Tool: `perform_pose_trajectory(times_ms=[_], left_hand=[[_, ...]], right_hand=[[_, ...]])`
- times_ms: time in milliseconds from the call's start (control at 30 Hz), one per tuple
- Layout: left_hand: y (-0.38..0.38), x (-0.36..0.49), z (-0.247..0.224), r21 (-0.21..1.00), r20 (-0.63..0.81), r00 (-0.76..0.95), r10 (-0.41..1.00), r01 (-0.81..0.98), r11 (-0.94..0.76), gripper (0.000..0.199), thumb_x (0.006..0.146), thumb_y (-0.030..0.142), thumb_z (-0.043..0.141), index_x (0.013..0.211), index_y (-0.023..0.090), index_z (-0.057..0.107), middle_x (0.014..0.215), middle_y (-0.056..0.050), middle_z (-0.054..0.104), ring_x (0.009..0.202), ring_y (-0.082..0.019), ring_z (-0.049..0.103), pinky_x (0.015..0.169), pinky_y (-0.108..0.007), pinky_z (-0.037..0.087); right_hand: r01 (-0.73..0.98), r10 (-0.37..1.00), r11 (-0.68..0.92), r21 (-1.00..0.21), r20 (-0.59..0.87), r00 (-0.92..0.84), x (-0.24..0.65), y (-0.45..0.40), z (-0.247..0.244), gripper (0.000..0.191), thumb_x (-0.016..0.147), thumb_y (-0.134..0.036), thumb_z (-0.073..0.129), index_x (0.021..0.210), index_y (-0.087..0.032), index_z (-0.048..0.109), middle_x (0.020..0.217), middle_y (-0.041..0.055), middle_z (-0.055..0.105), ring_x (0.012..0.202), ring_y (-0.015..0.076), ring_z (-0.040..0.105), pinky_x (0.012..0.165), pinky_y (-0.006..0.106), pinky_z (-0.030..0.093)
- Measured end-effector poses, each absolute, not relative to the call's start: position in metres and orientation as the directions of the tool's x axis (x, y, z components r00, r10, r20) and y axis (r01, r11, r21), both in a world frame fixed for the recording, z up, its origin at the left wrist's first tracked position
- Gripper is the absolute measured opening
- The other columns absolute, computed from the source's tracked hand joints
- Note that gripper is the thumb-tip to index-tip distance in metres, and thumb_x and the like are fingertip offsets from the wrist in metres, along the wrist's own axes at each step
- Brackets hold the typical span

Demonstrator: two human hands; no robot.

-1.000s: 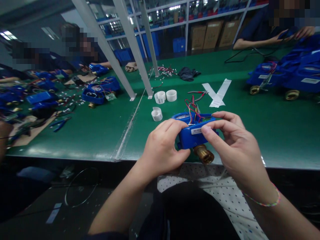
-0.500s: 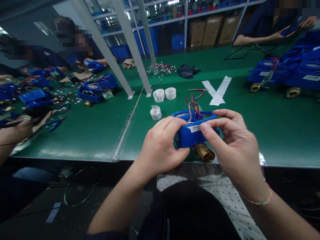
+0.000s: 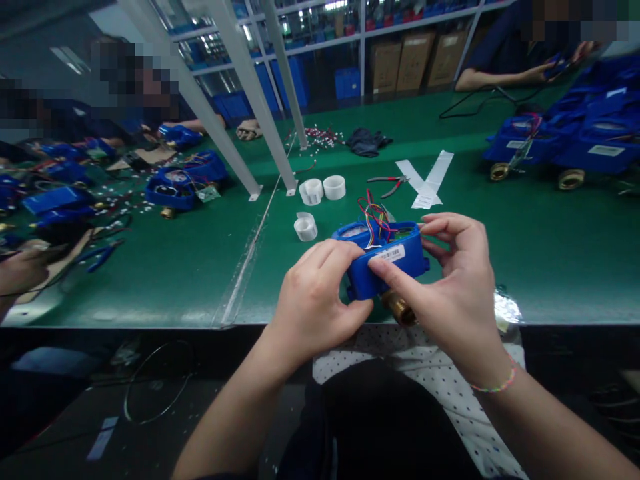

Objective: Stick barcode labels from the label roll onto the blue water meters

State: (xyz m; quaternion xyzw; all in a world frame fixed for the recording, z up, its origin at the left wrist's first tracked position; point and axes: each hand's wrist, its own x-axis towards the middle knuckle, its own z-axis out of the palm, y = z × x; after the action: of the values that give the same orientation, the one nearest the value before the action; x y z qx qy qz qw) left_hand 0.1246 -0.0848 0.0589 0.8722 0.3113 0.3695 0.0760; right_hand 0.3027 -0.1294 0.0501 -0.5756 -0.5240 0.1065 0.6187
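Note:
My left hand (image 3: 320,288) grips the left end of a blue water meter (image 3: 367,281), fingers over its top edge and thumb beneath. On the meter's near side is a white barcode label (image 3: 393,254). My right hand (image 3: 447,280) has its thumb pressed on the label's left part, while its fingers curl around the meter's right rear corner. Red, yellow and black wires (image 3: 373,215) rise out of the open housing. A brass pipe fitting (image 3: 399,308) sticks out below towards me, partly covered by my right hand.
Rolls of white labels (image 3: 305,227) lie beyond my left hand. Behind the meter are red-handled pliers (image 3: 389,185) and crossed label strips (image 3: 431,181). More blue meters (image 3: 595,150) stand at the right. Metal posts (image 3: 257,100) rise from the green table (image 3: 190,267). Co-workers sit across and at the left.
My right thumb has slid left along the label, showing more of its right part. My left hand keeps its grip on the meter. The view has shifted slightly.

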Motion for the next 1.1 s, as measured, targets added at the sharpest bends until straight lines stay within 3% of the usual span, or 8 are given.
perform_pose_trajectory(times_ms=[167,300,400,500,600,800,967,1100], left_hand=[[-0.096,0.119,0.044,0.324,0.629,0.565,0.533,0.432,-0.841,0.039,0.074,0.011,0.072,0.112,0.017,0.062,0.114,-0.009,0.071,0.119,-0.026,0.065,0.104,-0.041,0.055],[-0.112,0.105,0.014,0.237,0.673,0.612,0.415,0.354,-0.905,0.039,0.074,0.006,0.074,0.111,0.014,0.063,0.116,-0.012,0.071,0.124,-0.028,0.064,0.106,-0.042,0.057],[-0.12,0.093,-0.009,0.173,0.721,0.603,0.341,0.32,-0.931,0.045,0.071,0.001,0.077,0.113,0.01,0.063,0.119,-0.017,0.07,0.127,-0.033,0.063,0.102,-0.045,0.06],[-0.12,0.083,-0.023,0.188,0.771,0.538,0.34,0.319,-0.929,0.052,0.067,-0.002,0.08,0.114,0.009,0.061,0.118,-0.018,0.07,0.125,-0.036,0.064,0.099,-0.051,0.062],[-0.115,0.079,-0.027,0.232,0.783,0.496,0.376,0.329,-0.916,0.056,0.065,-0.002,0.083,0.114,0.011,0.06,0.118,-0.017,0.07,0.122,-0.036,0.066,0.099,-0.057,0.062],[-0.112,0.079,-0.03,0.181,0.762,0.543,0.353,0.345,-0.921,0.055,0.068,-0.006,0.077,0.116,0.013,0.06,0.121,-0.016,0.069,0.128,-0.037,0.063,0.1,-0.057,0.062],[-0.113,0.083,-0.033,0.171,0.776,0.53,0.341,0.344,-0.923,0.052,0.07,-0.002,0.08,0.115,0.014,0.06,0.12,-0.015,0.07,0.126,-0.035,0.064,0.1,-0.056,0.062],[-0.113,0.083,-0.034,0.175,0.783,0.518,0.344,0.346,-0.922,0.052,0.067,-0.004,0.081,0.112,0.012,0.06,0.119,-0.016,0.069,0.126,-0.037,0.064,0.101,-0.057,0.061]], right_hand=[[0.105,0.858,0.342,-0.934,0.356,0.371,0.319,-0.142,0.036,0.037,0.08,-0.031,0.087,0.108,-0.024,0.064,0.114,0.0041,0.066,0.109,0.0215,0.066,0.101,0.038,0.057],[0.061,0.84,0.347,-0.936,0.339,0.424,0.338,-0.167,0.006,0.029,0.085,-0.027,0.082,0.11,-0.027,0.067,0.117,0.0035,0.065,0.112,0.0189,0.064,0.103,0.034,0.055],[-0.004,0.841,0.251,-0.968,0.216,0.495,0.356,-0.177,-0.02,0.031,0.093,-0.038,0.073,0.122,-0.029,0.063,0.129,0.0052,0.061,0.126,0.0212,0.058,0.116,0.043,0.045],[-0.069,0.942,0.097,-0.993,0.07,0.328,0.369,-0.176,-0.032,0.051,0.091,-0.043,0.076,0.134,-0.029,0.053,0.15,0.0079,0.05,0.144,0.0256,0.044,0.126,0.052,0.031],[-0.032,0.998,-0.019,-0.999,-0.02,0.052,0.37,-0.172,-0.023,0.071,0.082,-0.039,0.086,0.14,-0.03,0.047,0.155,0.0097,0.046,0.144,0.0282,0.045,0.124,0.054,0.035],[0.069,1.0,0.007,-0.998,0.005,-0.026,0.354,-0.181,0.003,0.066,0.086,-0.041,0.081,0.144,-0.033,0.05,0.154,0.0075,0.051,0.14,0.0289,0.051,0.119,0.052,0.042],[-0.278,0.982,-0.17,-0.945,-0.141,-0.124,0.356,-0.186,-0.004,0.046,0.104,-0.056,0.048,0.141,-0.031,0.059,0.153,0.0059,0.053,0.142,0.0282,0.049,0.123,0.054,0.035],[-0.253,0.964,-0.234,-0.939,-0.189,-0.189,0.361,-0.186,-0.008,0.043,0.102,-0.051,0.056,0.14,-0.03,0.061,0.151,0.0059,0.056,0.143,0.0278,0.048,0.124,0.052,0.033]])
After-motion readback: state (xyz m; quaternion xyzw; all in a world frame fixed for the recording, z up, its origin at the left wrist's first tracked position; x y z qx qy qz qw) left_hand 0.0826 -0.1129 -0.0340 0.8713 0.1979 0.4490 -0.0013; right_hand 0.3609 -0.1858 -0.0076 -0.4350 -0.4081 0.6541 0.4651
